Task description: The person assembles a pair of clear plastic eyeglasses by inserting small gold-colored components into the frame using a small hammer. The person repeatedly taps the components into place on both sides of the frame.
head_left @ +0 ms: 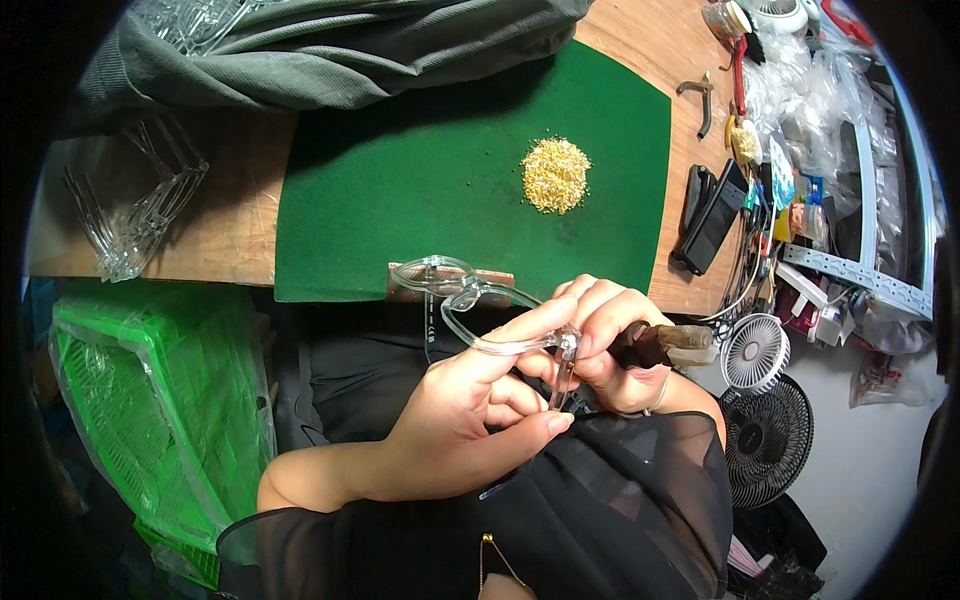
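Pale and transparent, an eyeglass frame (498, 348) is held in front of my chest, just off the near edge of the green mat. My left hand (465, 405) grips it, the thumb and fingers closing on the hinge end and the temple arm. On the other side my right hand (615, 325) has its fingertips at that same hinge. It also holds a tool with a dark brown, worn handle (665, 347) that ends in a paler, translucent tip. The tool's working end is hidden by my fingers.
A heap of tiny golden pieces (556, 178) lies on the green mat (400, 200). More clear frames (140, 220) are stacked at the left, beside grey cloth (330, 60). A green crate (150, 420) stands below. On the right are a phone (714, 220), pliers (704, 105) and a white fan (754, 353).
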`<state>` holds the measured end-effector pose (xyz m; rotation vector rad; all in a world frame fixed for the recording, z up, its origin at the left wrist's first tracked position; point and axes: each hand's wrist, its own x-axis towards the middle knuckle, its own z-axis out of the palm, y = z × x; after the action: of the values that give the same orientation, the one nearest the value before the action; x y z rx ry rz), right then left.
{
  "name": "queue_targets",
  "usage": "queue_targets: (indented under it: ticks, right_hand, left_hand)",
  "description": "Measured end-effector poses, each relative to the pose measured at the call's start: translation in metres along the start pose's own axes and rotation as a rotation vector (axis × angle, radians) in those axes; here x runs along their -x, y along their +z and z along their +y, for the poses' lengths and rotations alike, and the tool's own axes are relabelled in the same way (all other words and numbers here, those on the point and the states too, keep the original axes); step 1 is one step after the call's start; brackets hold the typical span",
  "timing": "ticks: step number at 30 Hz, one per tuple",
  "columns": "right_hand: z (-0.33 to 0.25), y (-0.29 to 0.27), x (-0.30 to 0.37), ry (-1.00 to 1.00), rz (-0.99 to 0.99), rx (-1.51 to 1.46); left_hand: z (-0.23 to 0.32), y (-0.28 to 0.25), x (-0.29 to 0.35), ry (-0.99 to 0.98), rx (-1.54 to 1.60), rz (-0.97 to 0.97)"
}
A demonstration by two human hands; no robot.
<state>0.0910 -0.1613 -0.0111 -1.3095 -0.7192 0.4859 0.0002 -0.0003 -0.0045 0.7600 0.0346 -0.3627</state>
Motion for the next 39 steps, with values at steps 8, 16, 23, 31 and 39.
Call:
queue_targets:
  ticks: [8,16,23,31,39]
  right_hand:
    - [-0.001,0.004,0.001,0.005,0.029,0.073]
    - [0.000,0.009,0.002,0.032,0.073,-0.028]
    - [0.002,0.007,0.002,0.021,0.037,-0.031]
    - [-0.039,-0.028,0.003,0.575,-0.287,0.386]
    - [-0.059,-0.023,-0.012,0.845,-0.619,0.416]
  left_hand:
    - [0.000,0.001,0.002,0.044,-0.217,0.025]
    - [-0.003,-0.001,0.001,-0.016,0.011,0.029]
    - [-0.001,0.000,0.001,-0.028,0.058,0.031]
    - [-0.003,-0.006,0.006,-0.041,0.042,0.077]
    - [-0.001,-0.004,0.001,-0.050,0.008,0.039]
